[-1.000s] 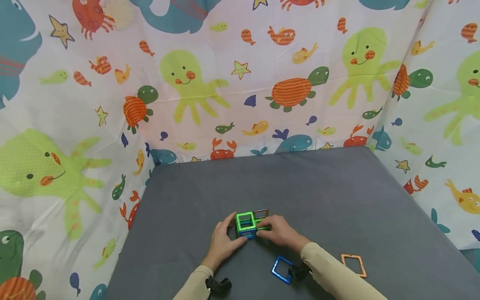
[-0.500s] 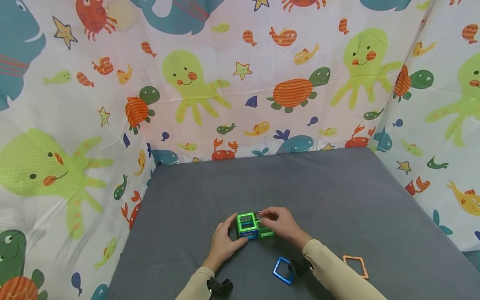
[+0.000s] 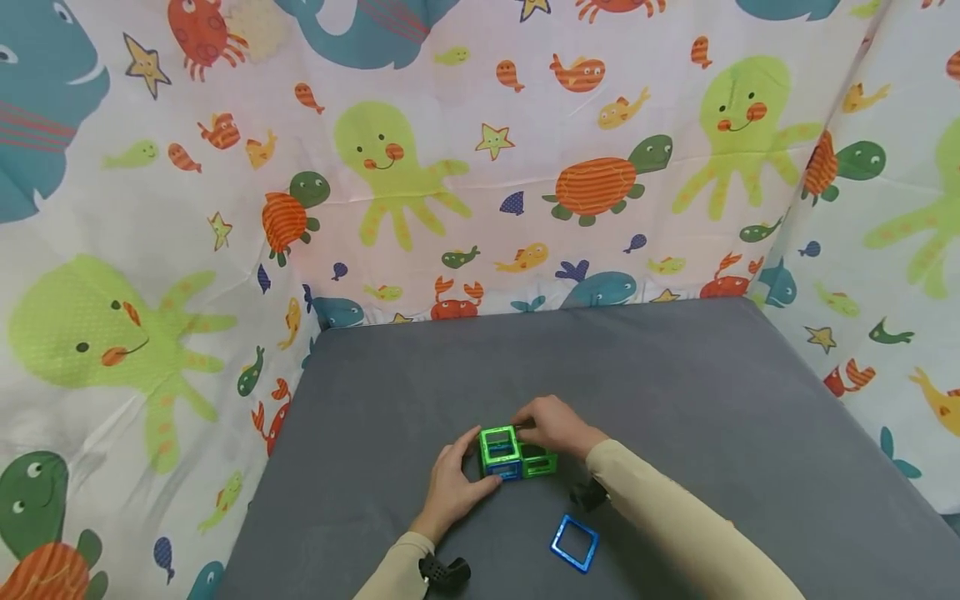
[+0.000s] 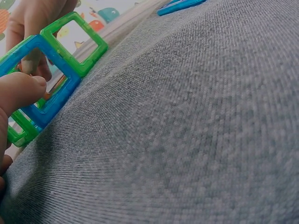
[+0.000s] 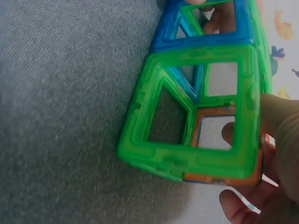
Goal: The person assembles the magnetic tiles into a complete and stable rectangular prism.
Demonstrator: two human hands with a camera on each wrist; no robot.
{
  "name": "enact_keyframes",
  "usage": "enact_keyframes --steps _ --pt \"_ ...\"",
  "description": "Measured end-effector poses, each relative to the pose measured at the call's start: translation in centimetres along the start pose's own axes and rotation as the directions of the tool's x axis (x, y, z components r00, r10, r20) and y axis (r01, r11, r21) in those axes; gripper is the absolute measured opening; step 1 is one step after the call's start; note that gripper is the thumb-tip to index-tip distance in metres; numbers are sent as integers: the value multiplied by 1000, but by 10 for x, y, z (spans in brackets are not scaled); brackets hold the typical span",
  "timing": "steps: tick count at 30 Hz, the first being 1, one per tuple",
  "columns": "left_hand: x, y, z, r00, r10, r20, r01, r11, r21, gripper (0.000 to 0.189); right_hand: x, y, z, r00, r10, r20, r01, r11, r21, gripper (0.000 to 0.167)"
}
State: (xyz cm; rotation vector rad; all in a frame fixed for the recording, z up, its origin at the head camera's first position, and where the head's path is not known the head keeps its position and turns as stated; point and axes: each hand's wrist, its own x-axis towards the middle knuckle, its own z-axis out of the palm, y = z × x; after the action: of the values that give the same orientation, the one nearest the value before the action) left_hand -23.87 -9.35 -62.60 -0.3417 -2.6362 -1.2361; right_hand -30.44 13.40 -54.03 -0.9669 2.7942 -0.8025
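Observation:
A small cube of green and blue magnetic tiles stands on the grey cloth. My left hand grips it, thumb on the blue front tile and fingers around the left side. A green magnetic tile stands upright against the cube's right, in line with its front. Behind that, an orange magnetic tile is upright, and my right hand pinches it by its outer edge. One right fingertip shows through its opening. From the head view, the right hand mostly hides the orange tile.
A loose blue magnetic tile lies flat on the grey cloth, near the right wrist. Patterned sea-animal curtains close off the back and both sides.
My right hand has left the green tile, which now stands upright, and moved back to the orange tile. My right sleeve now covers the loose orange tile. The left hand keeps its grip.

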Motion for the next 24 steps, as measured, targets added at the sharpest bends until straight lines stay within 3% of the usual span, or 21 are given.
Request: enact_keyframes --steps 4,9,14,17,21,24 --pt "0 -2 1 1000 20 -9 -20 1000 -3 80 2 1 4 998 -50 -36 49 999 -2 17" --pt "0 -2 0 999 36 -12 -36 999 -7 80 4 2 8 998 -45 -46 46 999 13 15" --pt "0 1 0 1000 20 8 -20 1000 -15 80 -2 2 5 997 62 -44 -59 997 54 25" --pt "0 3 0 1000 4 12 -3 1000 -18 80 -9 -2 -1 986 148 -81 -138 984 115 35" --pt "0 3 0 1000 -7 -6 7 1000 -20 80 -26 -8 -14 966 199 -168 -169 970 174 35" --pt "0 3 -1 1000 -2 -3 2 1000 -17 81 -49 -4 -24 959 211 -191 -180 969 169 31"
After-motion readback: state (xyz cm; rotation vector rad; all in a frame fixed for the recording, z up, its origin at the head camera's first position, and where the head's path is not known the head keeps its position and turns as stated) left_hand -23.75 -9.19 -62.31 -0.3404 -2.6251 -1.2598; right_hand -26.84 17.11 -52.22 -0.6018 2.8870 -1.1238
